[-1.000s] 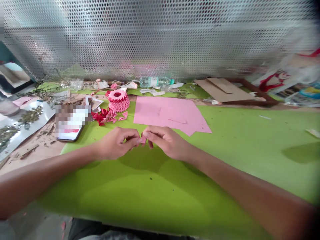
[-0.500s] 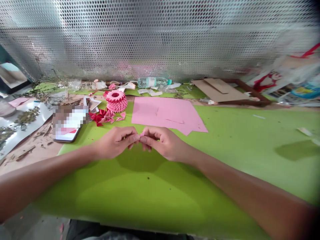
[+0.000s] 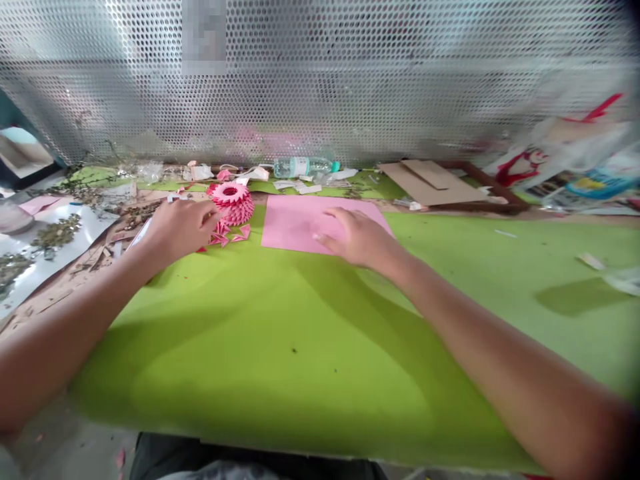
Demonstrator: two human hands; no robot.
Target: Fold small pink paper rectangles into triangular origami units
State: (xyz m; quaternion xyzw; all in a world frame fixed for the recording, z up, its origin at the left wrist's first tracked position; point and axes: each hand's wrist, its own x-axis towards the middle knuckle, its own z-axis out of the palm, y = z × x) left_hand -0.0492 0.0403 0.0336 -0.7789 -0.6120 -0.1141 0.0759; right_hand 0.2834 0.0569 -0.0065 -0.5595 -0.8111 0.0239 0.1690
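My left hand (image 3: 183, 227) reaches over a small heap of red and pink folded paper pieces (image 3: 220, 235), its fingers bent down and closed at the tips. What they pinch, if anything, is hidden. Right beside its fingertips stands a round pink folded-paper model (image 3: 233, 203) with a hole in its top and rows of points. My right hand (image 3: 363, 237) is open over the pink sheet of paper (image 3: 285, 223), thumb and fingers apart, with nothing between them. The phone is mostly covered by my left hand and forearm.
A clear plastic bottle (image 3: 305, 167) lies at the back among paper scraps. Brown cardboard (image 3: 435, 183) sits back right, near plastic bags (image 3: 575, 167). Dried plant bits (image 3: 57, 235) lie on a white sheet at left. A perforated metal panel (image 3: 320, 80) rises behind the green tabletop (image 3: 300, 373).
My hands have parted from a small pink paper piece pinched between them. The left moved left to the folded pieces; the right moved right and forward over the pink sheet and opened.
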